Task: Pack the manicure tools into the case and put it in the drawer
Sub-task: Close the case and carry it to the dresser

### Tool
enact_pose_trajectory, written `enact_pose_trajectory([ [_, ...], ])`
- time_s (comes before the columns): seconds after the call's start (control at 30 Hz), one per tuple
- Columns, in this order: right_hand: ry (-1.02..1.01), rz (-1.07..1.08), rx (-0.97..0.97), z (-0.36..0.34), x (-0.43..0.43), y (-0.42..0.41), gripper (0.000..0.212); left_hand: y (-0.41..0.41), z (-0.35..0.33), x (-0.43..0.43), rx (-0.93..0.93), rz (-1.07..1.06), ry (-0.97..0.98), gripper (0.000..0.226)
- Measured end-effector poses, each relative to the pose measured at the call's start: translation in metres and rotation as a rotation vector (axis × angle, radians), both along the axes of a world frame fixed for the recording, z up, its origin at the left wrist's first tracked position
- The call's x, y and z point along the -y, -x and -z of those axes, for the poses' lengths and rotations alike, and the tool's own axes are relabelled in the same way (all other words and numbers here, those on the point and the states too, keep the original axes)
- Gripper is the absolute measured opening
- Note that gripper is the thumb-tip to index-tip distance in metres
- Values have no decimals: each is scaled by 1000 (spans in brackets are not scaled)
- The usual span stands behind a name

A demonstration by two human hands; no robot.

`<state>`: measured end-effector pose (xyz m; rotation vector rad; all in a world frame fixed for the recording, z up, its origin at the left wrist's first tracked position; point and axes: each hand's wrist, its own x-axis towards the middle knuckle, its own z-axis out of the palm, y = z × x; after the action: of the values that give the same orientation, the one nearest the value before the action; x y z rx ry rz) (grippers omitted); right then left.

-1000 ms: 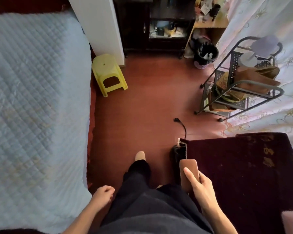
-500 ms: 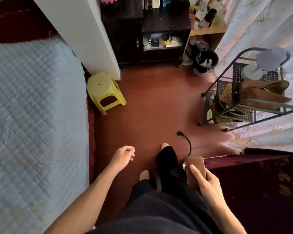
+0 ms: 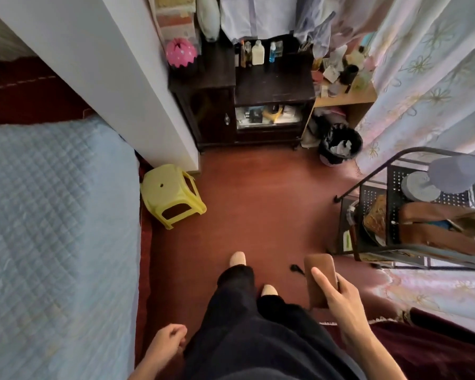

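- The bed [image 3: 52, 229] filled the left side, leaving only a strip of floor [image 3: 258, 204] to walk along.
- A stool [image 3: 170, 196] stood tucked into the corner between the bed and the wall [image 3: 107, 67], out of the walking path.
- The left hand [image 3: 167, 344] hung by the hip, fingers loosely curled and holding nothing, probably kept free for a drawer.
- The cabinet [image 3: 258, 105] stood ahead, well apart. The drawer was likely there, though none showed plainly.
- The case [image 3: 317, 267], closed, was gripped lengthwise by the right hand [image 3: 346, 305], with the forefinger laid along its top to steady it for carrying.
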<state>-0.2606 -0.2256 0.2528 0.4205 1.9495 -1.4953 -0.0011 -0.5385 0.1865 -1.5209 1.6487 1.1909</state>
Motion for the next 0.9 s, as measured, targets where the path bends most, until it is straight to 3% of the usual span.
enact_pose_trajectory([
  [0.23, -82, 34, -27, 0, 75, 96, 34, 114, 16, 80, -10, 54, -27, 16],
  [0.37, -100, 40, -54, -13, 117, 136, 43, 222, 12, 128, -122, 114, -40, 16],
  [0.5, -60, 59, -36, -18, 144, 171, 25, 335, -1, 157, -240, 162, -17, 16],
  [0.67, -34, 69, -29, -17, 161, 228, 24, 444, -18, 166, -362, 194, -31, 15],
  [0.9, -8, 63, -37, -11, 163, 347, 23, 493, -11, 172, -231, 217, -2, 20],
])
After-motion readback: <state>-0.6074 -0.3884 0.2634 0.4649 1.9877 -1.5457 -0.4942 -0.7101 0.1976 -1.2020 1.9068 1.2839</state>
